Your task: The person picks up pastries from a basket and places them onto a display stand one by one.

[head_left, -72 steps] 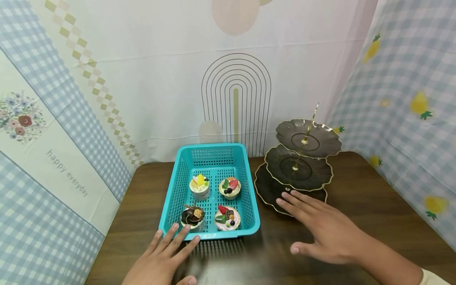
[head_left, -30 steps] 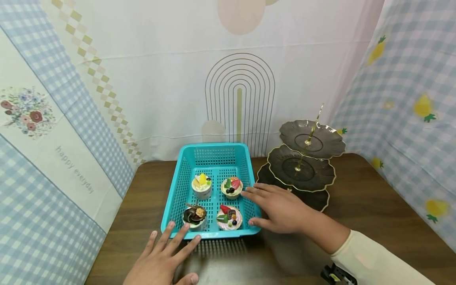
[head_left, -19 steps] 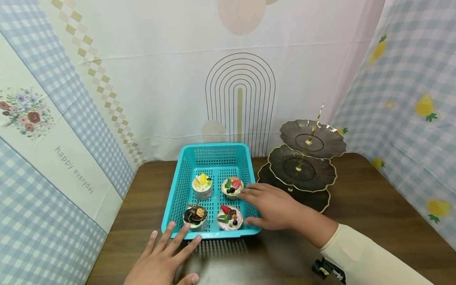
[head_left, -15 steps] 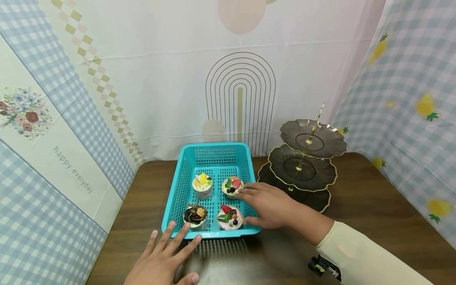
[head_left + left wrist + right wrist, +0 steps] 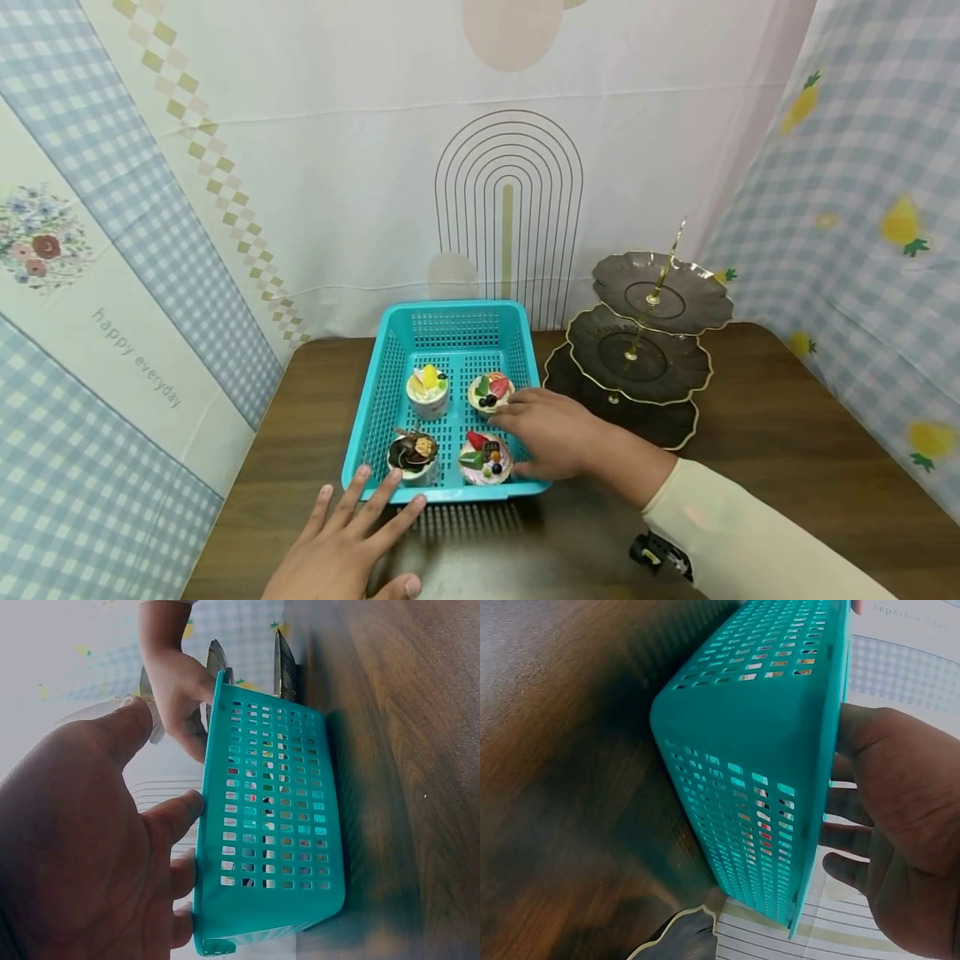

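A turquoise basket (image 5: 360, 400) holds several small decorated cupcakes in the head view. Spread fingers of my left hand (image 5: 341, 542) rest at its near rim; the left wrist view shows them touching the basket's edge. My right hand (image 5: 558, 429) reaches over the right rim, thumb beside the pink-creamed cupcake (image 5: 480, 471) with a strawberry and chocolate piece. Its fingertips are near the strawberry-slice cupcake (image 5: 489, 390), whose right side they partly hide. On the left of the basket are a lemon-topped cupcake (image 5: 428, 392) and a chocolate-topped cupcake (image 5: 414, 457).
A three-tier dark cake stand (image 5: 641, 354) with gold scalloped edges stands right of the basket, close to my right forearm. Everything stands on a brown wooden table (image 5: 757, 433). Patterned cloths (image 5: 337, 167) hang behind and at both sides.
My right hand has moved left from beside the cake stand to over the basket, then sunk a little farther in, its fingers bending slightly. The left hand stays at the near rim.
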`<state>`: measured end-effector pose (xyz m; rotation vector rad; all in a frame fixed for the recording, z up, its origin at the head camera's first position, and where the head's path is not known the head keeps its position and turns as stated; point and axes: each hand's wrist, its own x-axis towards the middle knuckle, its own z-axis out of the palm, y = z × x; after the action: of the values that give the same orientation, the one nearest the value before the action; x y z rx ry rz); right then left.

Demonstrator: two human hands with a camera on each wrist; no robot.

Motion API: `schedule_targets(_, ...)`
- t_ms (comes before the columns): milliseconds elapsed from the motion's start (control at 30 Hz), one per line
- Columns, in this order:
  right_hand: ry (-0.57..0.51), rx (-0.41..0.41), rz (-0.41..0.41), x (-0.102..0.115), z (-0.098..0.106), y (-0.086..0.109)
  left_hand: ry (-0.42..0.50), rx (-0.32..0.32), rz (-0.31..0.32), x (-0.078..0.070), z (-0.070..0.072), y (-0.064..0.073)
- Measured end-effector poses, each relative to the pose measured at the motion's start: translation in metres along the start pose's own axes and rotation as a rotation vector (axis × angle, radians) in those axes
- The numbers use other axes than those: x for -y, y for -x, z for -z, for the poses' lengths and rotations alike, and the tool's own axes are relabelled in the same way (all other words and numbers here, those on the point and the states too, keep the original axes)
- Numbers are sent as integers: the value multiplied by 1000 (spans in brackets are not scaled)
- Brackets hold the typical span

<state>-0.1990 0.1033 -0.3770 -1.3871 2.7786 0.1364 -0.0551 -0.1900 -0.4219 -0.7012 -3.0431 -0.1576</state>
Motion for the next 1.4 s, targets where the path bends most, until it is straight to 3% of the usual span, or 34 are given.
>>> schedule_targets(267, 6, 58, -29, 4, -6, -13, -18, -39, -24, 0, -2, 0)
schedule_targets(567, 67, 66, -21, 10, -6, -23, 2, 5, -3, 0, 0, 0)
schedule_targets(900, 81, 190, -100, 17, -11, -35, 25, 40, 6, 0, 1, -1)
schedule_targets(1133, 94, 207, -125, 17, -22, -42, -17, -17, -22, 1, -3, 0)
schedule_targets(1400, 17, 214, -130, 14, -25, -45, -44, -36, -27, 1, -5, 1)
